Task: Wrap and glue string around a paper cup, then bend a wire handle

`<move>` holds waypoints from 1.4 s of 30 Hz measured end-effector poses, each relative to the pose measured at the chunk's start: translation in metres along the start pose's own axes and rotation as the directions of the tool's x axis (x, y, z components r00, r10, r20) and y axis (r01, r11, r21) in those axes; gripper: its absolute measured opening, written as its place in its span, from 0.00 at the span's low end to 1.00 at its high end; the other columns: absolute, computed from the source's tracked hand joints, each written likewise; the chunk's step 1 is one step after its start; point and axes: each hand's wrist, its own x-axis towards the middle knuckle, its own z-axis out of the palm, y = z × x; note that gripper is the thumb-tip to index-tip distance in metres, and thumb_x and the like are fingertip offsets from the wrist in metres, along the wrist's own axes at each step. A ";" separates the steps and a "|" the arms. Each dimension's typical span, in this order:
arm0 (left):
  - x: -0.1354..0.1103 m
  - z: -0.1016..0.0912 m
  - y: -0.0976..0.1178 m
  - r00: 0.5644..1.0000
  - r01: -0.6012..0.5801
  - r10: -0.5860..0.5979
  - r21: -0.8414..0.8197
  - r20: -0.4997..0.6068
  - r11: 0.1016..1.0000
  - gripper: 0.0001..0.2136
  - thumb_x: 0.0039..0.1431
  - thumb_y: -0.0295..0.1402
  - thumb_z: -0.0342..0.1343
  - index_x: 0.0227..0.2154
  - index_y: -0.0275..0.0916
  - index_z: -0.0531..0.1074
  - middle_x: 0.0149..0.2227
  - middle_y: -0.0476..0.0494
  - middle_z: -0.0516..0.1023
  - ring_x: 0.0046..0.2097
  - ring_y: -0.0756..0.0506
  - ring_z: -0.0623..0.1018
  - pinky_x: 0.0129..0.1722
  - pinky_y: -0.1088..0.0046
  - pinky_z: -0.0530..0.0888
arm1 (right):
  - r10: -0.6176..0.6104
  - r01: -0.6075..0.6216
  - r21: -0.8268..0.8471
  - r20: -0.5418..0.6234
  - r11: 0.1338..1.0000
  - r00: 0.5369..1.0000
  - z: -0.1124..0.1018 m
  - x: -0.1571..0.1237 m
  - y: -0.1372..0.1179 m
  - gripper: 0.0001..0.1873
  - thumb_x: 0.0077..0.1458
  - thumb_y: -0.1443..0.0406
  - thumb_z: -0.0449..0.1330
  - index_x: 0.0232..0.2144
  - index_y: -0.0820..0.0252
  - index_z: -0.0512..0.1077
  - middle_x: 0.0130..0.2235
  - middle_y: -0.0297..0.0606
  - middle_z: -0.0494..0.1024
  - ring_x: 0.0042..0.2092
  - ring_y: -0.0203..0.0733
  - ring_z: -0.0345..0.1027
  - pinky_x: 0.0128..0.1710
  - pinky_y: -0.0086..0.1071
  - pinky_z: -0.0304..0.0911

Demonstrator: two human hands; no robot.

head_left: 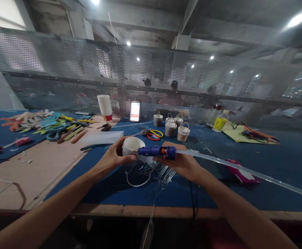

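My left hand (114, 155) is wrapped round a small white cup (132, 146), with the thumb in front and its open top tilted up. In my right hand (183, 166) is a blue hot glue gun (156, 151), pointing left. Its nozzle tip is at the cup's near side; whether it touches I cannot tell. A long clear glue stick (234, 168) runs out of the gun's back toward the right. Beneath the hands lie a loop of white cord (138, 185) and thin wire strands (166, 174) on the blue mat.
Several small handled baskets (170, 128) stand behind the gun, near red-and-yellow-handled scissors (154, 135). Stacked paper cups (105, 107) stand at back left, beside a pile of coloured strips (36, 122). A yellow-labelled bottle (220, 121) and a magenta box (242, 173) are on the right.
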 end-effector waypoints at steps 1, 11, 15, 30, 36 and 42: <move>0.000 0.000 0.000 1.000 0.004 -0.004 -0.002 -0.002 1.000 0.35 0.43 0.41 0.71 0.55 0.39 0.65 0.50 0.38 0.76 0.50 0.37 0.77 0.47 0.64 0.76 | -0.001 0.001 -0.007 -0.004 1.000 1.000 0.000 0.000 0.000 0.14 0.59 0.56 0.64 0.30 0.56 0.65 0.31 0.32 0.66 0.32 0.39 0.62 0.32 0.33 0.65; 0.000 0.001 -0.001 1.000 -0.012 0.012 -0.001 0.011 1.000 0.35 0.43 0.39 0.71 0.54 0.39 0.65 0.50 0.39 0.77 0.50 0.38 0.77 0.48 0.65 0.76 | -0.039 0.040 -0.070 0.026 0.997 0.999 -0.003 -0.001 -0.002 0.15 0.62 0.54 0.61 0.31 0.57 0.65 0.31 0.32 0.68 0.32 0.37 0.61 0.31 0.32 0.61; -0.001 0.001 -0.001 1.000 -0.014 0.014 0.008 0.024 1.000 0.35 0.42 0.39 0.71 0.54 0.39 0.66 0.49 0.40 0.77 0.50 0.38 0.77 0.48 0.65 0.76 | -0.055 0.062 -0.136 0.053 0.989 0.997 -0.006 0.000 -0.004 0.16 0.61 0.54 0.62 0.31 0.57 0.65 0.30 0.31 0.69 0.30 0.35 0.60 0.29 0.32 0.57; -0.001 0.000 -0.004 0.998 -0.003 0.002 0.010 0.066 1.000 0.34 0.42 0.37 0.71 0.54 0.38 0.67 0.50 0.39 0.76 0.47 0.39 0.77 0.45 0.66 0.75 | -0.020 0.038 -0.167 0.110 0.985 0.994 -0.011 0.001 -0.009 0.14 0.60 0.55 0.64 0.30 0.57 0.68 0.32 0.30 0.72 0.31 0.35 0.64 0.31 0.30 0.56; -0.002 -0.001 -0.003 0.998 0.006 -0.008 0.025 0.070 1.000 0.34 0.43 0.37 0.71 0.54 0.38 0.67 0.50 0.39 0.76 0.48 0.38 0.77 0.45 0.65 0.76 | -0.010 0.031 -0.190 0.111 0.981 0.994 -0.013 0.000 -0.012 0.14 0.60 0.55 0.64 0.31 0.57 0.69 0.31 0.29 0.71 0.31 0.34 0.64 0.30 0.30 0.56; -0.002 -0.001 -0.003 0.997 0.008 -0.010 0.023 0.075 1.000 0.34 0.42 0.38 0.71 0.54 0.38 0.67 0.49 0.39 0.77 0.47 0.38 0.77 0.45 0.63 0.76 | -0.005 0.029 -0.201 0.122 0.979 0.992 -0.013 0.001 -0.012 0.14 0.60 0.55 0.64 0.30 0.57 0.69 0.31 0.29 0.72 0.31 0.34 0.64 0.30 0.30 0.56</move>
